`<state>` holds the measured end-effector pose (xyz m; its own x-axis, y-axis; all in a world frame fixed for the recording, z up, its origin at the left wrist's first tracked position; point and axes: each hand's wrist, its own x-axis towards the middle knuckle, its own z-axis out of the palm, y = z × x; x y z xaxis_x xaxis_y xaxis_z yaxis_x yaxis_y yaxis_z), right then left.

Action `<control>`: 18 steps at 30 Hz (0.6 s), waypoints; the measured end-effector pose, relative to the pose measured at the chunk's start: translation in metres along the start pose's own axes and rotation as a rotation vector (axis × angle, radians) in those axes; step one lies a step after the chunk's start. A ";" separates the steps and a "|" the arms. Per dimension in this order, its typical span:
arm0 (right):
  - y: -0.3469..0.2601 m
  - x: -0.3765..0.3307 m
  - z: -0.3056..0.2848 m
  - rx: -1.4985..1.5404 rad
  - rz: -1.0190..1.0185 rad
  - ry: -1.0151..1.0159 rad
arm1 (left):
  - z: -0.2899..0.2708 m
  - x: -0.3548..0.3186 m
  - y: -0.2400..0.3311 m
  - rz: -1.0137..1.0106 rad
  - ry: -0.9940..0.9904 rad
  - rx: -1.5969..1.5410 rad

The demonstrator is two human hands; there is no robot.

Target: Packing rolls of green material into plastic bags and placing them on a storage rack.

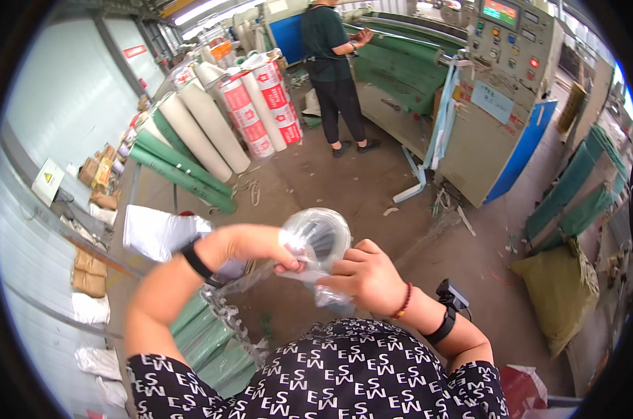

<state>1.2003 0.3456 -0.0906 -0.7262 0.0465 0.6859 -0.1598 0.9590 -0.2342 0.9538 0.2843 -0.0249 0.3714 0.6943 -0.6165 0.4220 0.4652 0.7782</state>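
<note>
Roll of clear film [340, 236] upright between the hands [264, 243] [367, 281], both clamped on its lower side.

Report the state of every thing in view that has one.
Left hand: closed on clear roll
Right hand: closed on clear film
Clear roll: held up
Clear film: crumpled
Screen: lit
Red lamp: lit
Red-and-white rolls: standing on end
Co-worker: standing

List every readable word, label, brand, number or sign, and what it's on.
Wording is not copied here.
Black shirt: white letters, legible.
Red-and-white rolls: print, too small.
Blue sheet on cabinet: writing, blurred.
Red wall sign: too small.
White box: yellow warning triangle.
Screen: too small.
Round clear plastic item: none visible.
</note>
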 end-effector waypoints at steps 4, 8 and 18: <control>-0.009 0.017 0.023 -0.046 0.060 0.019 | 0.012 -0.007 0.076 -0.055 0.068 1.368; -0.006 0.013 0.017 0.197 0.302 0.100 | 0.025 -0.014 0.033 0.498 0.653 1.561; 0.022 0.023 -0.010 1.090 0.888 -0.054 | 0.089 0.029 -0.037 0.975 1.220 1.219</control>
<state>1.1867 0.3703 -0.0726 -0.8776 0.4794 0.0080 -0.0531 -0.0805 -0.9953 1.0222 0.2384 -0.0822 0.3458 0.6250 0.6999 0.9020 -0.4268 -0.0646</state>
